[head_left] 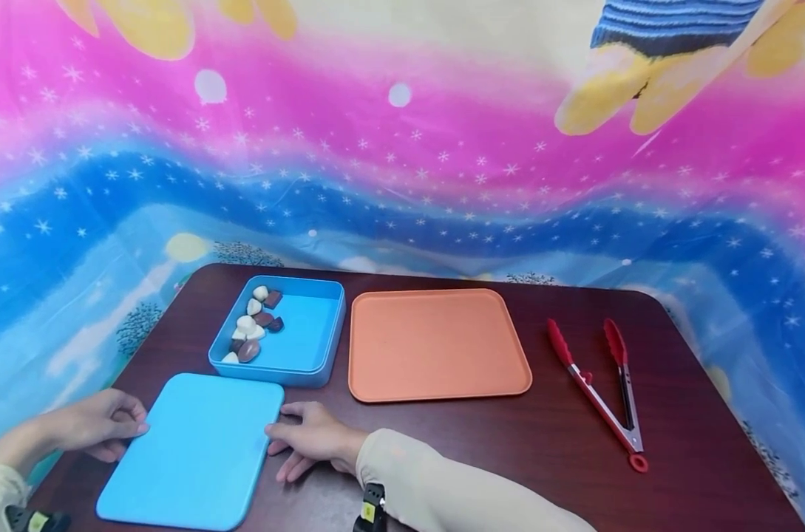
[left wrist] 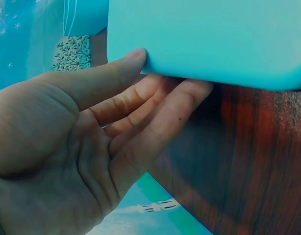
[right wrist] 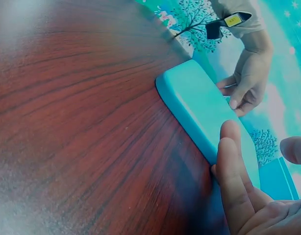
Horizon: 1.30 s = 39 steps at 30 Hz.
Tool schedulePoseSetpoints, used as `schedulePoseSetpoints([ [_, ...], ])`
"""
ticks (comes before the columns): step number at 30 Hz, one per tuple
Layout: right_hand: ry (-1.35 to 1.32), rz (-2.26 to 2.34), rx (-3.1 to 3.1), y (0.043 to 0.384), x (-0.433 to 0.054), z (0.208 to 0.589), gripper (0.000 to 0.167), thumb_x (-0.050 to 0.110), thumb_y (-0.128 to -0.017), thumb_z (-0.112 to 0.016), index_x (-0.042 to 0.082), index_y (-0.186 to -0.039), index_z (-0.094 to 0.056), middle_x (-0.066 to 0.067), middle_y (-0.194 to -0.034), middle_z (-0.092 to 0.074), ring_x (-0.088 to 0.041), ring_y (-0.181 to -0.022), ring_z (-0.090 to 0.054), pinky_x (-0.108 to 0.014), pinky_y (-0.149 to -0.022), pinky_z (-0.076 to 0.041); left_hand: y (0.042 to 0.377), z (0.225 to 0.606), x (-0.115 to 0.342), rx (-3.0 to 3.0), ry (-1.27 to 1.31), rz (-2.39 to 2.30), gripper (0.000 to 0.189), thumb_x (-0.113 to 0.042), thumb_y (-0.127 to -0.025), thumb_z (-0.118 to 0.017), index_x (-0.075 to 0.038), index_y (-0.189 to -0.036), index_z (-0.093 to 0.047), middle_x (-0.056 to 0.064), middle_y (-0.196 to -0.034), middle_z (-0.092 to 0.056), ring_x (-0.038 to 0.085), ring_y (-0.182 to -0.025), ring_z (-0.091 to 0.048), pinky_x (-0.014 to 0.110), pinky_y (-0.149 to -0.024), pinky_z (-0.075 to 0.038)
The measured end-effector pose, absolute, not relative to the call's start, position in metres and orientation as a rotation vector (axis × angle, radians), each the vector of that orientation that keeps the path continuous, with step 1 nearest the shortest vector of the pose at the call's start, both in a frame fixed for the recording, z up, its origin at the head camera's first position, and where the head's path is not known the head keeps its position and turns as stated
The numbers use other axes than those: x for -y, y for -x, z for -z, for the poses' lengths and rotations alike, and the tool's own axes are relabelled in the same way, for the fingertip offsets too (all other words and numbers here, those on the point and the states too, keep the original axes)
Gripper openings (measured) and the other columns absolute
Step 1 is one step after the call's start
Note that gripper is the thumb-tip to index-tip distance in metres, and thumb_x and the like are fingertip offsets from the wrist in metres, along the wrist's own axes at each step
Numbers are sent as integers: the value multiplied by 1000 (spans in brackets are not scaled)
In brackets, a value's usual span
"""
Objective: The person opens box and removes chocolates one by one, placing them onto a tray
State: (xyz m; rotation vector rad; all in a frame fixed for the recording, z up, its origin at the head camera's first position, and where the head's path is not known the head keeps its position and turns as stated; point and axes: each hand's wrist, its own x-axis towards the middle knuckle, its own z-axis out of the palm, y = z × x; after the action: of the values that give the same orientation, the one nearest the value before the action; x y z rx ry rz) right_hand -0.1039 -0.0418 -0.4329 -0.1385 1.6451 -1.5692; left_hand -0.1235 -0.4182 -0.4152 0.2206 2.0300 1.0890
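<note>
A flat light-blue lid (head_left: 196, 451) with rounded corners lies at the front left of the table. My left hand (head_left: 99, 425) pinches its left edge, the thumb on the rim and the fingers under it, as the left wrist view shows. On the lid's right edge my right hand (head_left: 318, 440) rests a fairly straight finger, while its thumb (right wrist: 293, 149) stands apart from the lid. Behind the lid is an open blue box (head_left: 331, 355). Along the box's left side lie several small brown and white pieces (head_left: 248, 325) that look like chocolates or pebbles.
An orange tray (head_left: 438, 343) lies right of the box. Farther right, red-tipped tongs (head_left: 615, 414) lie spread on the dark wooden table (head_left: 508, 443). A printed cloth (head_left: 402, 162) hangs behind and beside the table.
</note>
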Motion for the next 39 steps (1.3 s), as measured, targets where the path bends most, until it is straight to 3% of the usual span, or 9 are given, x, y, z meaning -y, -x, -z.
schedulePoseSetpoints([
  [6,161,1571,-1624,105,39,434,64,29,-102,-60,1,-154,-36,-6,-100,-76,-20,-66,-74,-28,-54,-61,122,415,416,-2083,-185,-1057,39,-23,-110,-44,9,-96,-62,-12,-65,-46,0,-56,-48,22,-57,-55],
  [10,166,1585,-1628,106,38,435,62,28,-102,-60,2,-154,-37,-5,-102,-75,-19,-65,-74,-28,-54,-61,123,411,412,-2134,-74,-1016,55,-32,-111,-39,18,-108,-60,-4,-84,-62,10,-69,-65,30,-64,-61],
  [13,179,1587,-1636,106,36,435,58,28,-102,-61,3,-151,-42,-5,-103,-75,-17,-63,-73,-27,-53,-60,124,409,410,-2184,-19,-985,59,-35,-112,-36,18,-121,-59,2,-97,-66,16,-77,-69,36,-67,-63],
  [21,337,1554,-1816,103,19,438,25,22,-102,-60,4,-119,-67,-8,-92,-77,-8,-51,-60,-20,-45,-51,137,405,395,-2521,-79,-977,55,-27,-113,-33,21,-135,-46,12,-105,-70,7,-76,-65,31,-64,-60],
  [26,436,1507,-1952,100,0,436,24,19,-100,-62,1,-115,-69,-12,-88,-76,-13,-50,-59,-21,-44,-47,145,405,373,-2733,-130,-1018,49,-23,-112,-36,18,-136,-48,19,-106,-72,6,-75,-66,28,-64,-61],
  [29,492,1493,-2009,98,-11,435,25,17,-99,-64,0,-115,-69,-14,-93,-76,-16,-51,-61,-19,-52,-51,152,402,357,-2829,-124,-1071,47,-23,-111,-38,15,-133,-53,22,-105,-72,6,-74,-67,28,-64,-61],
  [33,547,1470,-2063,97,-32,430,27,16,-99,-64,-2,-118,-68,-13,-95,-75,-12,-52,-61,-18,-59,-54,165,397,340,-2961,-130,-1147,43,-25,-110,-39,9,-129,-59,27,-107,-71,-1,-74,-66,26,-63,-60],
  [35,558,1460,-2091,97,-45,426,28,17,-99,-64,-2,-119,-68,-13,-94,-75,-10,-54,-61,-22,-56,-56,171,395,334,-3047,-106,-1141,41,-26,-110,-40,5,-128,-61,27,-110,-71,-4,-76,-65,24,-61,-58],
  [39,545,1441,-2150,97,-70,414,30,19,-100,-64,0,-121,-68,-13,-98,-74,-18,-61,-68,-33,-51,-60,183,393,323,-3137,-43,-1122,42,-28,-109,-42,0,-134,-59,30,-122,-67,25,-96,-72,36,-73,-58],
])
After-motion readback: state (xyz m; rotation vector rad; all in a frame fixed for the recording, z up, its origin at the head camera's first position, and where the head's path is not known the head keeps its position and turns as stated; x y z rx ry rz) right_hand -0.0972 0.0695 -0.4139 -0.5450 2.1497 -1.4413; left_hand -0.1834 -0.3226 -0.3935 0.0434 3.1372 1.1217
